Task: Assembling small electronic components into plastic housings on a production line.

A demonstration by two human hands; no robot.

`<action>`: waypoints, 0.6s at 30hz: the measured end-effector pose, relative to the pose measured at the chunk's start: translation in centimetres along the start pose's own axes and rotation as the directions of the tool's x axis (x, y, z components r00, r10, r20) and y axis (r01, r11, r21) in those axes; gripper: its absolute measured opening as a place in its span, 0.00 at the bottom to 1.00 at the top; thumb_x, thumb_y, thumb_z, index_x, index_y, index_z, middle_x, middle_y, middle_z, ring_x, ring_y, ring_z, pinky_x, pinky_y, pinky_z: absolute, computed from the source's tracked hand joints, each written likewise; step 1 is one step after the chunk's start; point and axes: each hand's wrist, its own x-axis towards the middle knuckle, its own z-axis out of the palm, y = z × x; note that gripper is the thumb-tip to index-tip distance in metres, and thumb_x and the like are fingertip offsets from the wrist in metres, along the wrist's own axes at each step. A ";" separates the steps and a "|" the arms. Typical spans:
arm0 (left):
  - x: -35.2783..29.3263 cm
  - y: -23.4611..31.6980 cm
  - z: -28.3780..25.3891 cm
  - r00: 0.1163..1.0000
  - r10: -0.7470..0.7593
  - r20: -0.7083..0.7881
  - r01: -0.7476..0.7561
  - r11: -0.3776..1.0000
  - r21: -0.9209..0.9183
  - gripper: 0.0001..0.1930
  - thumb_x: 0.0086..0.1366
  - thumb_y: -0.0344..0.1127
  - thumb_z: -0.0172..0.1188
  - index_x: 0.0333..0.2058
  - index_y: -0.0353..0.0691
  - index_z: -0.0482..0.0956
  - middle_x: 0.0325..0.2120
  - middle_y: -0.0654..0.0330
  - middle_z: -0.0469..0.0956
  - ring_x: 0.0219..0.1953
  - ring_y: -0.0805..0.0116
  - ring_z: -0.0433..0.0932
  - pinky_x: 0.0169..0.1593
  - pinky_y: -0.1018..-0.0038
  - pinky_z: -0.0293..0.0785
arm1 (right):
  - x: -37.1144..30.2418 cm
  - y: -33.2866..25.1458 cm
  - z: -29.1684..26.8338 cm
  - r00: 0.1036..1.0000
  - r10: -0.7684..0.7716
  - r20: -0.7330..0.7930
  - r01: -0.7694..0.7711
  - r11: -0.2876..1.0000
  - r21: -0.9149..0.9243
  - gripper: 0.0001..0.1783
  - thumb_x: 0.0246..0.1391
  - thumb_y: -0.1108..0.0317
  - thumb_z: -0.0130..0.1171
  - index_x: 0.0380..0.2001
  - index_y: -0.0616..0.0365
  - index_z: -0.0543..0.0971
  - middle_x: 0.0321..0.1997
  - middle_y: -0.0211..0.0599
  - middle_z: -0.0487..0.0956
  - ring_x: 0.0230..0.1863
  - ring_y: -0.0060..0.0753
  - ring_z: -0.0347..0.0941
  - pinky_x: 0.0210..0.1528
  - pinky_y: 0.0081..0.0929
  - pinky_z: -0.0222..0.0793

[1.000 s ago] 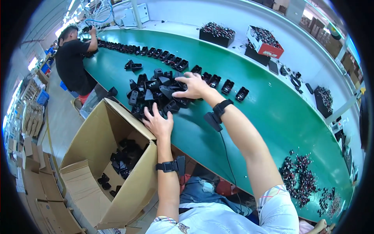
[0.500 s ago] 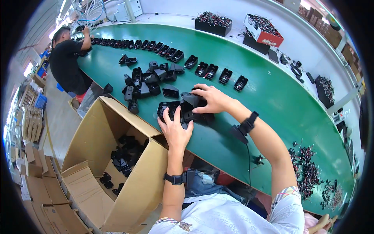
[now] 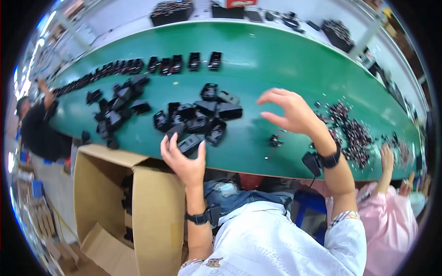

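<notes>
My left hand [image 3: 184, 161] is at the near edge of the green table, thumb and fingers around a black plastic housing [image 3: 189, 144]. That housing lies against a loose cluster of similar black housings [image 3: 197, 123], some showing their hollow insides. Over the table to the right of the cluster, my right hand [image 3: 292, 112] is open, thumb and fingers apart with nothing between them. Below it lies a small wired part [image 3: 275, 140]. Farther right spreads a heap of small parts with red and black wires [image 3: 352, 133].
A row of black housings [image 3: 133, 66] runs along the table [image 3: 267, 60]; another pile [image 3: 115, 108] lies left. A cardboard box [image 3: 159, 216] stands against the near edge. One co-worker [image 3: 37, 124] is at the far left; another's hand [image 3: 386, 158] is by the wired heap.
My view has turned to the right. My right hand has left the housings and moved right, now holding nothing. My left hand has shifted onto a housing at the near side of the cluster.
</notes>
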 end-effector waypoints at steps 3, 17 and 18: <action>-1.5 -0.3 0.3 1.000 0.023 0.018 -0.023 1.000 -0.011 0.22 0.55 0.31 0.76 0.48 0.38 0.80 0.56 0.51 0.69 0.51 0.49 0.76 0.55 0.57 0.74 | -7.6 -0.2 -0.4 0.969 0.244 -0.036 -0.242 0.969 0.046 0.23 0.53 0.65 0.70 0.53 0.56 0.80 0.59 0.40 0.78 0.49 0.39 0.81 0.47 0.36 0.77; -1.6 7.7 -1.9 0.493 -0.249 0.834 0.839 -0.117 -0.531 0.24 0.82 0.52 0.41 0.63 0.41 0.69 0.51 0.52 0.77 0.41 0.63 0.80 0.33 0.73 0.77 | -9.7 -5.1 8.1 0.692 0.597 -0.405 -0.597 0.789 0.144 0.28 0.46 0.61 0.79 0.48 0.57 0.78 0.34 0.33 0.79 0.27 0.30 0.73 0.33 0.27 0.73; -1.8 8.8 -1.4 0.422 -0.211 0.882 0.875 -0.158 -0.457 0.25 0.81 0.53 0.41 0.65 0.43 0.68 0.52 0.52 0.77 0.41 0.63 0.79 0.32 0.74 0.77 | -9.8 -4.3 8.8 0.712 0.579 -0.397 -0.579 0.804 0.136 0.27 0.48 0.63 0.77 0.49 0.57 0.77 0.34 0.34 0.79 0.28 0.30 0.74 0.34 0.28 0.74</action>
